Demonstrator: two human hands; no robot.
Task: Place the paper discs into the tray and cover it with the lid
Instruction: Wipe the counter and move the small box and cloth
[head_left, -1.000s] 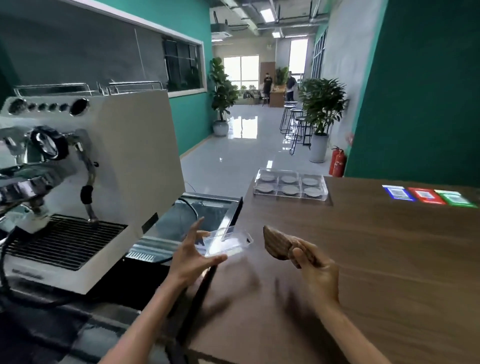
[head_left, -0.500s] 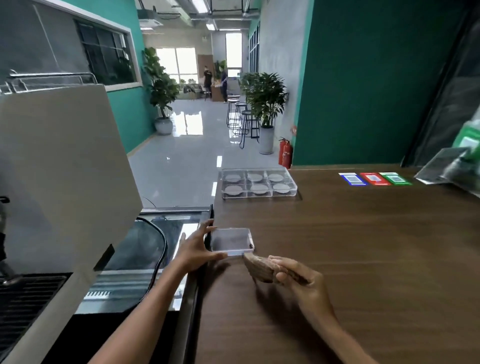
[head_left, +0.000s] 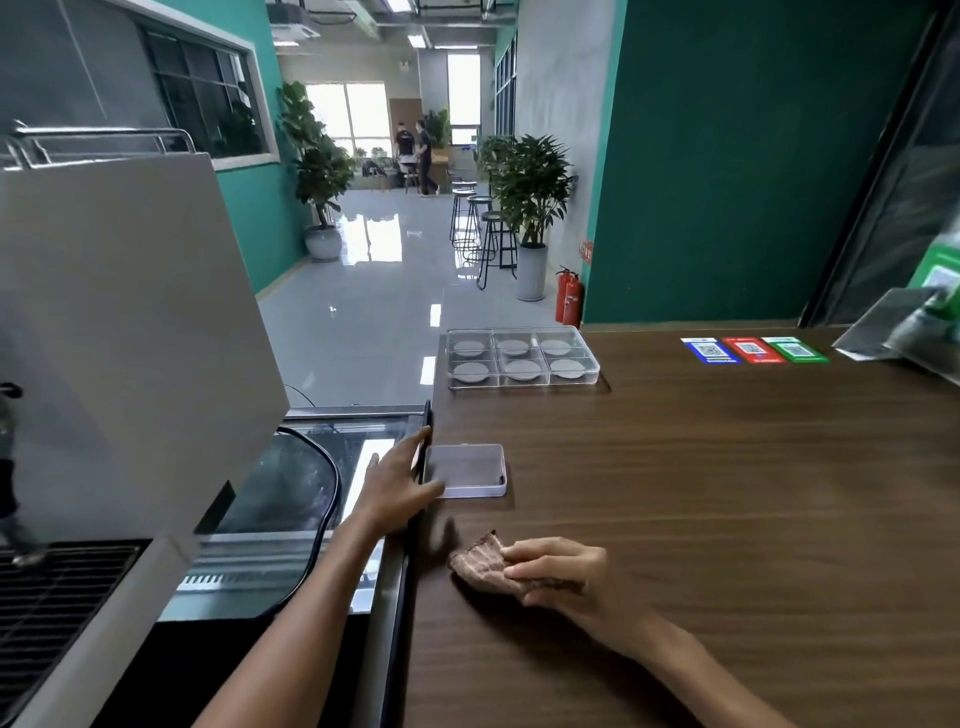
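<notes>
Resting now flat on the desk (head_left: 727, 493) at its left edge, no longer lifted, the small clear tray (head_left: 466, 470) is touched by the spread left hand (head_left: 397, 480), while the right hand (head_left: 558, 569) pinches the brown paper discs (head_left: 480, 564), ready for loading.

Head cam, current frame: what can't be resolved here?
- Paper discs in the right hand: count unreadable; fingers cover part, edges blurred.
- Small clear box: contents unclear; the left hand covers its left edge.
- Compartment tray: lidded or open, unclear through clear plastic, far away.
- QR cards: too small to read.
- Green stand: blurred, cut by right edge.
</notes>
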